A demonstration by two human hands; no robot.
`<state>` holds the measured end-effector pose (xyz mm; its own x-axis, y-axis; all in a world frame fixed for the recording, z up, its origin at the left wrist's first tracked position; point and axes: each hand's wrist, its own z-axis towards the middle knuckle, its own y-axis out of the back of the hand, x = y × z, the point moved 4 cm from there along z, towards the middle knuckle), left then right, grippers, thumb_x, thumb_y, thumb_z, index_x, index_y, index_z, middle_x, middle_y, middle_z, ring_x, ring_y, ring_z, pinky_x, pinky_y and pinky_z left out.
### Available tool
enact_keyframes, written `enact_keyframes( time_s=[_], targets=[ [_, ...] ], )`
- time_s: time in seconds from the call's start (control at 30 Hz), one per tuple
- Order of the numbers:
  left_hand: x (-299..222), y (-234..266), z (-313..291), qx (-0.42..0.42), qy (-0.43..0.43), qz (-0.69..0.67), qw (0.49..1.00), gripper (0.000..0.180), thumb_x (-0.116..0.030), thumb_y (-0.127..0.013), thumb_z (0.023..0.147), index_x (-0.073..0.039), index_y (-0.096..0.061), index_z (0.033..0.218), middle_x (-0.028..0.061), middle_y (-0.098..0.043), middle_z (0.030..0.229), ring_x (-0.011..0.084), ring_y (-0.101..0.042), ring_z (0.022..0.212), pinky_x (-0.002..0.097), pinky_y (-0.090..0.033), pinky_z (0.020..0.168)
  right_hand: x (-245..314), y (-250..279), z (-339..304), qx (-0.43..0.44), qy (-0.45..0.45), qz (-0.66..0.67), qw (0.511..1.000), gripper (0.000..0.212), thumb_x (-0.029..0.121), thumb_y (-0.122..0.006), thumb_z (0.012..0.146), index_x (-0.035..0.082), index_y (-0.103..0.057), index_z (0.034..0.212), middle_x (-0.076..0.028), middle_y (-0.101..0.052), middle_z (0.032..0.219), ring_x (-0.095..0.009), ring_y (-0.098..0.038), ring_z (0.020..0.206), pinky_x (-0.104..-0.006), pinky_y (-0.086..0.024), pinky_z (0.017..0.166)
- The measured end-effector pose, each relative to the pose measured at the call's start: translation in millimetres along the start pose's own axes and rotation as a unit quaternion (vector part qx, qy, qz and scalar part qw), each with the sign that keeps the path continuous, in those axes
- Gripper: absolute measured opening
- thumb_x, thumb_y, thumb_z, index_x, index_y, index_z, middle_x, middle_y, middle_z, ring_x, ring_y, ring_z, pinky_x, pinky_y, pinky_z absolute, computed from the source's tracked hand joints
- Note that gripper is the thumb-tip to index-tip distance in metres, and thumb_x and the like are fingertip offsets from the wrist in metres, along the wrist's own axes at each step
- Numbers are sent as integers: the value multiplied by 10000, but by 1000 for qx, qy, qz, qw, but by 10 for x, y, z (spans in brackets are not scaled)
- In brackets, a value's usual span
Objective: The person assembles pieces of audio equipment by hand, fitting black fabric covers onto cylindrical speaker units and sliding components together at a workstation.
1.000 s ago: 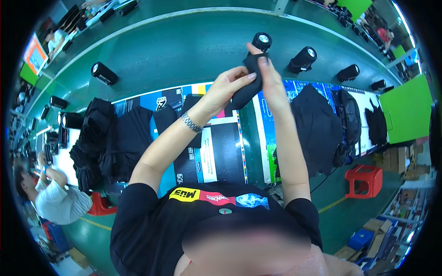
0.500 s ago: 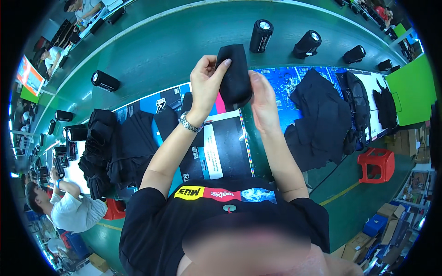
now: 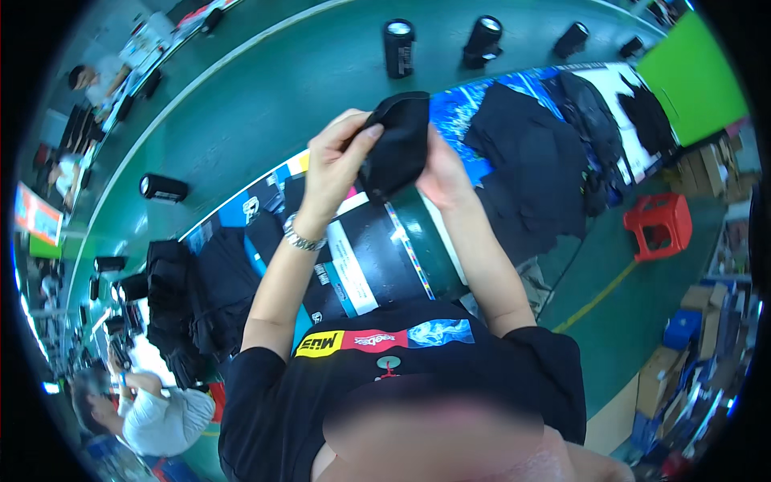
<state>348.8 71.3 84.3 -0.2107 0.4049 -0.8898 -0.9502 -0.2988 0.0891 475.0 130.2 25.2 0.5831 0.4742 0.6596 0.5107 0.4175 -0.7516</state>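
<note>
Left hand (image 3: 341,161): thumb and fingers pinch a black pouch (image 3: 399,145)
Right hand (image 3: 444,173): at its right edge; finger closure unclear
Black pouch: between the hands
Green surface (image 3: 281,104): black cylinders (image 3: 399,52) beyond the pouch
Dark cloth (image 3: 526,153): heaped either side

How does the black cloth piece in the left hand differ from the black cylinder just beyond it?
The black cloth piece is held in the left hand; the black cylinder stands on the green surface. The cloth piece looks soft and bent, the cylinder rigid and round. The cloth piece looks plain, while the cylinder has a silvery end. Both are black.
</note>
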Motion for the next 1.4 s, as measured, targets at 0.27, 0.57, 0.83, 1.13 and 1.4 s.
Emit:
enact_keyframes(
  time_s=[0.27, 0.57, 0.83, 1.13, 1.4],
  targets=[
    [-102, -130, -58, 16, -138, 270, 953, 341, 41, -552, 847, -79, -647, 1151, 116, -540, 1140, 262, -482, 1076, 356, -382, 947, -163, -96, -156, 1, -8, -51, 999, 160, 51, -549, 898, -10, -653, 1003, -42, -658, 944, -94, -624, 824, -238, -512, 709],
    [328, -106, 19, -32, 112, -44, 992, 139, -40, -539, 933, 29, -607, 1033, -23, -530, 893, 46, -450, 810, 194, -375, 727, 293, -208, -236, -141, 282, -474, 822, 90, 29, -599, 831, -45, -638, 863, -188, -636, 790, -319, -650, 719, -356, -494, 632],
    [316, -268, 132, -88, -78, 128, 985, 221, 6, -578, 888, 22, -595, 1107, 84, -588, 978, 145, -594, 916, 258, -506, 753, 161, -176, -224, -126, 174, -306, 928, 197, 42, -600, 895, -53, -637, 1064, -79, -674, 937, -96, -633, 838, -235, -507, 716],
    [440, -356, 64, -90, 96, 60, 989, 229, -178, -541, 959, 23, -646, 989, 31, -646, 824, 59, -576, 793, 216, -463, 648, 278, -125, -265, -191, 322, -467, 802, 170, 26, -565, 892, -36, -656, 1022, -126, -635, 934, -210, -625, 837, -275, -470, 764],
    [447, -477, 345, 83, 261, -396, 876, 278, -189, -501, 968, -7, -593, 1156, 51, -638, 1076, 101, -619, 915, 268, -508, 850, 761, 150, 81, -194, 113, -121, 967, 183, 103, -539, 941, -3, -628, 1059, -61, -659, 955, -122, -626, 805, -239, -488, 730]
  ],
)
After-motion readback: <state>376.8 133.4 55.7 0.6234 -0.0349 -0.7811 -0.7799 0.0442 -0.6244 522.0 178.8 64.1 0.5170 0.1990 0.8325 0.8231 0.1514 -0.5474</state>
